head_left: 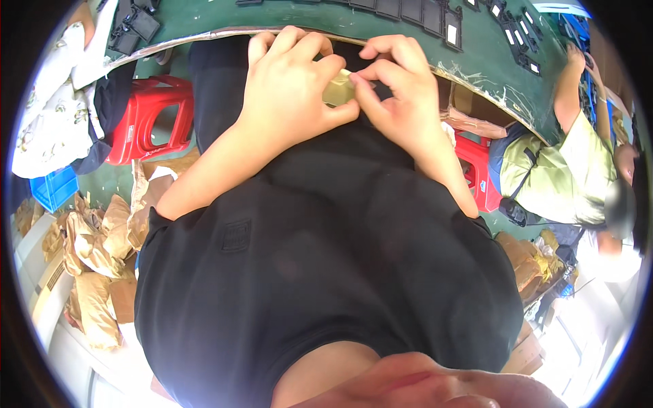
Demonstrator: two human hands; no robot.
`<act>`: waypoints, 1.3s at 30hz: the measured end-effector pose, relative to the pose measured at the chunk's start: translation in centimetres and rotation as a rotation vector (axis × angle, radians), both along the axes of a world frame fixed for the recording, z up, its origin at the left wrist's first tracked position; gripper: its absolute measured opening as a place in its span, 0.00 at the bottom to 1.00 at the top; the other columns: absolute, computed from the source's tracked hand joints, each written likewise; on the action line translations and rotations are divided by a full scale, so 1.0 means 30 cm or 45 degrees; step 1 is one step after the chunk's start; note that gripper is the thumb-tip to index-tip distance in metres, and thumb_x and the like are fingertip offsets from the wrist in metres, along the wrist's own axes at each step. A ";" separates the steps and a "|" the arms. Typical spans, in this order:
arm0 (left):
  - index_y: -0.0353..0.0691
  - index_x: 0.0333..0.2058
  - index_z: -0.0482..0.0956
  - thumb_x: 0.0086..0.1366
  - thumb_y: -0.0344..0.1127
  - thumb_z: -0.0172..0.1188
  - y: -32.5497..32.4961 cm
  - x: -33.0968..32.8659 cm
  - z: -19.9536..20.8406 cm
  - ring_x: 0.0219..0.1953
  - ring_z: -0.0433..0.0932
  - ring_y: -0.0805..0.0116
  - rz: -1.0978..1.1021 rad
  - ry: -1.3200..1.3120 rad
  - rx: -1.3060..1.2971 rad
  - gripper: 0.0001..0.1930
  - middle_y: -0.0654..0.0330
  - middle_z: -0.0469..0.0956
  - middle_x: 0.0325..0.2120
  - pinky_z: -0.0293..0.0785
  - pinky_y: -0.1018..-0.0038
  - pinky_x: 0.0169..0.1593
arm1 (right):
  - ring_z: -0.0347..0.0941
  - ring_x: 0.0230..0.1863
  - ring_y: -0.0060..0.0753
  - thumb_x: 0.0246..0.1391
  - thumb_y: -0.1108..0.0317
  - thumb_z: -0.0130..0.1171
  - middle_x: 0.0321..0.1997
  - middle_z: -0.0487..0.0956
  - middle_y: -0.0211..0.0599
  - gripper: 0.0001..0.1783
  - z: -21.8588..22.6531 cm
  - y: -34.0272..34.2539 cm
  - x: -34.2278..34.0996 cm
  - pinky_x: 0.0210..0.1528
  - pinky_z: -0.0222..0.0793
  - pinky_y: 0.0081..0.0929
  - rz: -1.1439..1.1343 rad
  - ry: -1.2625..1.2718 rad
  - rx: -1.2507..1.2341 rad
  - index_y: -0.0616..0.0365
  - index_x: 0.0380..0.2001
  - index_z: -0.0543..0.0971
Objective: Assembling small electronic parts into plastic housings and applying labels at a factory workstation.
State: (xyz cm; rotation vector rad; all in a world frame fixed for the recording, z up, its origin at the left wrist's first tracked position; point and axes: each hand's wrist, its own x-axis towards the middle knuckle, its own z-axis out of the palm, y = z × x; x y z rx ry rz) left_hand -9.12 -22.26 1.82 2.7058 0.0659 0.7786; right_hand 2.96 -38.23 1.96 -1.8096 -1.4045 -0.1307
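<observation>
In front of my chest, just at the table's near edge, my left hand (pixel 289 85) curls its fingers and thumb round a pale yellow, shiny piece (pixel 338 90) that looks like a roll of tape. My right hand (pixel 401 92) meets it from the other side, thumb and forefinger pinched together at its edge. Fingers cover much of the piece, so its full shape is hidden. Beyond the hands, flat black plastic parts (pixel 411 15) lie in a row on the green table (pixel 299 15).
More black parts lie at the table's left (pixel 136 28) and right (pixel 520 37). Red stools (pixel 151 115) stand on both sides. A person in a light green shirt (pixel 551 170) works at right; another's patterned clothing (pixel 47 122) shows at left. Brown paper bundles (pixel 98 238) and a blue bin (pixel 56 188) sit at left.
</observation>
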 end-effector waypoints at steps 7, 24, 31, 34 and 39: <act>0.42 0.22 0.79 0.49 0.39 0.69 -0.034 0.021 -0.088 0.30 0.82 0.58 -0.067 0.294 -0.119 0.10 0.59 0.81 0.23 0.75 0.64 0.40 | 0.74 0.44 0.44 0.43 0.80 0.69 0.43 0.78 0.36 0.10 0.016 0.018 -0.043 0.43 0.74 0.36 0.079 0.096 -0.043 0.61 0.24 0.76; 0.43 0.52 0.84 0.55 0.50 0.72 0.063 0.153 -0.160 0.65 0.72 0.47 0.019 -1.021 0.263 0.27 0.44 0.74 0.63 0.52 0.44 0.69 | 0.75 0.48 0.24 0.61 0.80 0.64 0.46 0.80 0.31 0.05 -0.009 0.014 0.008 0.53 0.69 0.25 -0.036 1.339 0.291 0.64 0.29 0.82; 0.40 0.38 0.85 0.51 0.47 0.73 0.011 0.076 -0.077 0.47 0.80 0.54 -0.179 -0.412 -0.234 0.20 0.59 0.82 0.35 0.71 0.57 0.58 | 0.75 0.51 0.24 0.62 0.77 0.65 0.48 0.80 0.32 0.04 -0.042 -0.004 0.019 0.57 0.69 0.25 0.062 1.895 0.308 0.64 0.32 0.84; 0.40 0.31 0.84 0.51 0.45 0.71 0.004 0.092 -0.094 0.40 0.82 0.56 -0.179 -0.441 -0.225 0.15 0.58 0.82 0.29 0.71 0.59 0.55 | 0.75 0.51 0.26 0.58 0.76 0.68 0.49 0.79 0.34 0.03 -0.046 0.010 -0.008 0.53 0.70 0.27 -0.192 1.112 0.246 0.62 0.30 0.85; 0.41 0.21 0.81 0.53 0.45 0.66 0.008 0.099 -0.088 0.28 0.80 0.59 -0.166 0.015 -0.146 0.13 0.59 0.81 0.21 0.71 0.62 0.49 | 0.72 0.49 0.41 0.45 0.75 0.74 0.48 0.78 0.40 0.07 0.031 0.017 -0.039 0.50 0.71 0.34 -0.185 -0.012 0.072 0.57 0.26 0.83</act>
